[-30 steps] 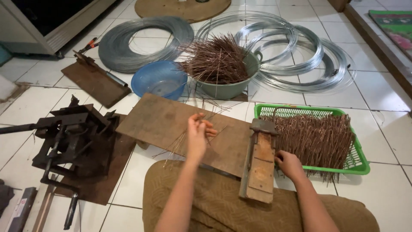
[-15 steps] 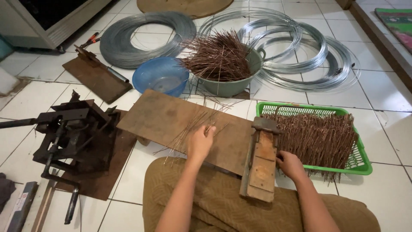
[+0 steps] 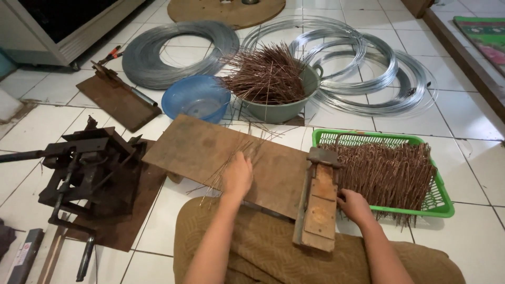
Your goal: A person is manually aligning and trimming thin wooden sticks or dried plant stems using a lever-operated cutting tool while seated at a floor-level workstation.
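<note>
While left hand (image 3: 238,176) flattens wires (image 3: 223,167) — palm down.

My trousers (image 3: 273,247) are mustard brown with a faint wavy pattern. The board (image 3: 205,150) under my left hand (image 3: 238,176) is dull brown, the thin wires (image 3: 231,160) on it rusty brown. The basket (image 3: 439,202) is bright green, its bent wires (image 3: 386,171) coppery brown. The bowl (image 3: 197,97) is blue, the pot (image 3: 284,108) grey-green, the coils (image 3: 173,50) silver-grey, the floor (image 3: 463,247) white tile, the press (image 3: 87,168) black.
</note>
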